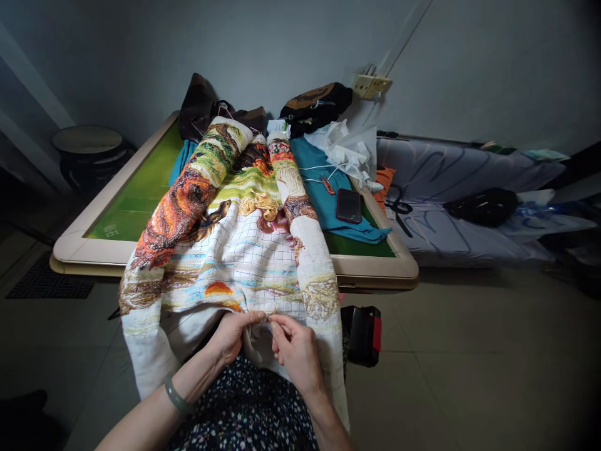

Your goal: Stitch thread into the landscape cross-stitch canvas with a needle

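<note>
Both hands' grip [267, 326] on unlabelled embroidery [244, 263]

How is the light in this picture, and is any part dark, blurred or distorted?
Head view: embroidery cloth and both hands evenly lit and sharp; corners darken strongly; floor at lower left nearly black; table edge bows from wide-lens distortion; no glare.

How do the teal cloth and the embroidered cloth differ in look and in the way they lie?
The embroidered cloth is white with a grid and many stitched colours; the teal cloth is plain. The embroidered cloth hangs off the table edge down to the left hand and right hand, which pinch it; the teal cloth lies flat under a phone. Both rest on the table.
</note>
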{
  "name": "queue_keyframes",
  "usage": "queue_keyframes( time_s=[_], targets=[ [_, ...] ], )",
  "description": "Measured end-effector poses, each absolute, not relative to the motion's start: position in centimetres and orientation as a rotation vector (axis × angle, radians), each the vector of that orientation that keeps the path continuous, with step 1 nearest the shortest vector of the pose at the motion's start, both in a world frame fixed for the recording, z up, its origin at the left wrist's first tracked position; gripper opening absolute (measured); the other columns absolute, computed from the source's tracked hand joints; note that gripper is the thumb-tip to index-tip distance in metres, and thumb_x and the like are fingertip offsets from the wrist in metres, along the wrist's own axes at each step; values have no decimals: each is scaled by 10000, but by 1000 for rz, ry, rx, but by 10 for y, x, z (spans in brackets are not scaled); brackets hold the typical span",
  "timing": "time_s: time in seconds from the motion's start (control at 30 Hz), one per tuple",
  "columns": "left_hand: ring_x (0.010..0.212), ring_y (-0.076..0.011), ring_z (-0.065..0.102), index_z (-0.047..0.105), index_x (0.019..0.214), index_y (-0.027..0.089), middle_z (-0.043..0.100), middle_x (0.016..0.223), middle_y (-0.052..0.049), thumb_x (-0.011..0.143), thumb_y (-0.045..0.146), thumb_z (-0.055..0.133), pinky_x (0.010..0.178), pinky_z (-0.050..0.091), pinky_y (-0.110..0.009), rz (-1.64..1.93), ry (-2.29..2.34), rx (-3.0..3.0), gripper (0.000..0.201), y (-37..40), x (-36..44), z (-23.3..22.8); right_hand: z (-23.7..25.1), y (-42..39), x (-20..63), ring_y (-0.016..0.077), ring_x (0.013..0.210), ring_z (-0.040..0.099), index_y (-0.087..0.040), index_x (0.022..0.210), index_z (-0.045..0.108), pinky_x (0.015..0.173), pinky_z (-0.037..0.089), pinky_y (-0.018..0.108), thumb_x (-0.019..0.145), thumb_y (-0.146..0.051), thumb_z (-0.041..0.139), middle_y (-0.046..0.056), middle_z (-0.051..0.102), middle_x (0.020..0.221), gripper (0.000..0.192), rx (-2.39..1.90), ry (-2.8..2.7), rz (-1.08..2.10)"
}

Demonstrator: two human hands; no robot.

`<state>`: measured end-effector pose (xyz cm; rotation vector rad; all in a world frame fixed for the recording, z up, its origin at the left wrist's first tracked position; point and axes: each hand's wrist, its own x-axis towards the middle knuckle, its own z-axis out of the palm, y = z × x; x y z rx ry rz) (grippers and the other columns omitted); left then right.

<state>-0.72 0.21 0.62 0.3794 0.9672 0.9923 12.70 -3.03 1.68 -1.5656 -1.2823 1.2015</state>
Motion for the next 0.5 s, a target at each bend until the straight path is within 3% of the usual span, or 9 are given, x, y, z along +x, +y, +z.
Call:
queue_keyframes(
  time_s=[0.17,0.33,0.5],
  targets=[
    [701,-213,652,736,696,87,736,721,-98,532,221,806,750,477,-322,986,985,350,223,2,-7,3,19,-28,121,82,310,411,-161,810,662,315,312,177,855,-355,489,-33,521,454,263,-1632,-1376,1058],
    [593,-183,613,714,618,88,697,606,-73,560,251,790,688,465,-314,960,1013,359,188,0,-5,6,14,-28,115,100,313,496,-164,826,593,333,361,178,867,-444,480,-17,583,494,305,-1641,-1331,1044],
    [685,-221,648,718,682,87,724,704,-100,561,236,774,737,477,-337,988,1016,353,200,-1,-3,11,29,-28,122,127,390,560,-171,908,590,417,444,222,858,-440,521,16,653,609,282,-1611,-1381,912]
  ],
)
